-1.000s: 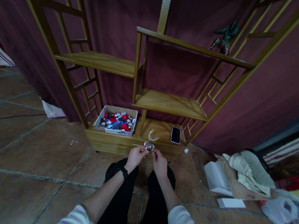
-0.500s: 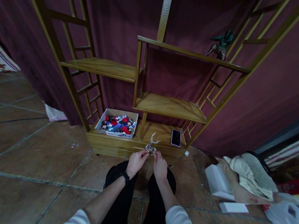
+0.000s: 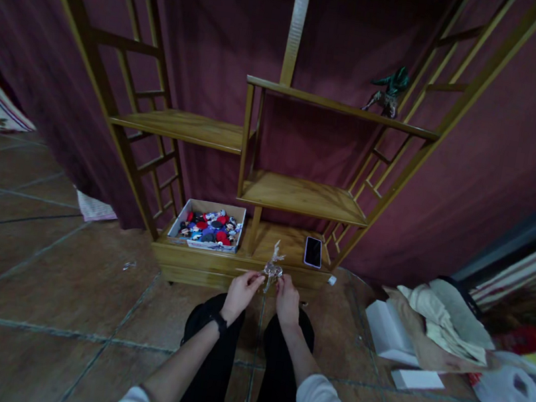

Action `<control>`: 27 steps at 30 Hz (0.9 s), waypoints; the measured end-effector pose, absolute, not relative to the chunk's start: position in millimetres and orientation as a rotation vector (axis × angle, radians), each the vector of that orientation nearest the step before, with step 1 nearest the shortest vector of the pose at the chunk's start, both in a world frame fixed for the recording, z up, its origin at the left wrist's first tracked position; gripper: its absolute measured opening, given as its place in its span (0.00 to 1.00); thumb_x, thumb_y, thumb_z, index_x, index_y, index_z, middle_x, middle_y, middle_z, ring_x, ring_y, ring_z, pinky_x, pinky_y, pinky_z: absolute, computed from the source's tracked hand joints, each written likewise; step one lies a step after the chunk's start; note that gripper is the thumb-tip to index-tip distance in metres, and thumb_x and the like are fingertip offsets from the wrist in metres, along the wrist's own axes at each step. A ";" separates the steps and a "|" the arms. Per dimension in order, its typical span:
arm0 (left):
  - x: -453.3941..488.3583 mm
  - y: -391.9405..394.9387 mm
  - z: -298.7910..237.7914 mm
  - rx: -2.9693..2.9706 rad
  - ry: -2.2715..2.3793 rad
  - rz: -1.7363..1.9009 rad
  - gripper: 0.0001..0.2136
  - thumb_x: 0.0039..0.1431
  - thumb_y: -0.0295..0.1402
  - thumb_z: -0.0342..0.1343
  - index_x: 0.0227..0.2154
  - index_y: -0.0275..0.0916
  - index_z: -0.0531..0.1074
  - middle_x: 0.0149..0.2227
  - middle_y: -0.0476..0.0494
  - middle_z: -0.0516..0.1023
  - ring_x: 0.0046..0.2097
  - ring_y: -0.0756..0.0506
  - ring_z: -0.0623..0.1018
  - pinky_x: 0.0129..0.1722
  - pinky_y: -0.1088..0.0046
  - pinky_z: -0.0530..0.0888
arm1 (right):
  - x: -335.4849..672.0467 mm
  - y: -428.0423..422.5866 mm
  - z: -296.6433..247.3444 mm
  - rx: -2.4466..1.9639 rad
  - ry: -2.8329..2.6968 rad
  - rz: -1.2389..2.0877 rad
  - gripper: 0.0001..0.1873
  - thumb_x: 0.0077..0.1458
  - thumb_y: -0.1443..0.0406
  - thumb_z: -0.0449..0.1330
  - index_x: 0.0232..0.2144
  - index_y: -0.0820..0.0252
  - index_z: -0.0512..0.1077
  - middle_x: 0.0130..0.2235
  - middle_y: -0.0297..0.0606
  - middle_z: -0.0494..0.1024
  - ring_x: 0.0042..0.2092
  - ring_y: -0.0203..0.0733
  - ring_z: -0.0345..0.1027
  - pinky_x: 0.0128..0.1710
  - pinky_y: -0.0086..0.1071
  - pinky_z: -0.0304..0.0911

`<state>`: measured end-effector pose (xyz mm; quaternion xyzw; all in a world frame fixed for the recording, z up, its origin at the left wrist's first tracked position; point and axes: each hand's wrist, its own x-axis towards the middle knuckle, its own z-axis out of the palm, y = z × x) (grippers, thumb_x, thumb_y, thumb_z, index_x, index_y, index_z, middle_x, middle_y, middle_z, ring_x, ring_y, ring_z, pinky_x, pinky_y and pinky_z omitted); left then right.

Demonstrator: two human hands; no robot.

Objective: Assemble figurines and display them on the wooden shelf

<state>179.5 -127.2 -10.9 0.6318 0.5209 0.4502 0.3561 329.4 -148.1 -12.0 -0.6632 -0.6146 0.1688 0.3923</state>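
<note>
Clear glossy figurine (image 3: 272, 267), varnished wooden shelf (image 3: 301, 196), matt tiled floor (image 3: 50, 276)

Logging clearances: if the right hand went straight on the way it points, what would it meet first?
Past the clear figurine it holds, the right hand would probably reach the wooden shelf's bottom board, left of the phone; depth is unclear.
</note>
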 end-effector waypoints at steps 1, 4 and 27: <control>180.1 -125.9 -13.3 1.590 1.306 1.167 0.14 0.52 0.42 0.51 0.33 0.38 0.73 0.27 0.46 0.77 0.27 0.48 0.75 0.28 0.74 0.70 | 328.9 -148.2 -11.5 -1.673 -1.567 0.437 0.11 0.59 0.63 0.42 0.34 0.56 0.64 0.25 0.34 0.73 0.26 0.38 0.69 0.27 0.27 0.56; 180.9 -122.0 -19.8 1.451 1.238 1.199 0.15 0.51 0.43 0.52 0.32 0.36 0.73 0.28 0.44 0.77 0.26 0.48 0.75 0.26 0.74 0.71 | 326.6 -148.7 -8.8 -1.648 -1.580 0.482 0.11 0.59 0.62 0.42 0.33 0.56 0.64 0.25 0.33 0.72 0.26 0.37 0.68 0.26 0.26 0.56; 176.3 -120.9 -9.8 1.455 1.338 1.169 0.14 0.55 0.41 0.46 0.25 0.36 0.70 0.21 0.48 0.72 0.23 0.49 0.73 0.24 0.76 0.68 | 324.7 -159.5 3.4 -1.472 -1.680 0.622 0.11 0.56 0.59 0.50 0.36 0.53 0.70 0.30 0.30 0.76 0.33 0.36 0.71 0.35 0.26 0.61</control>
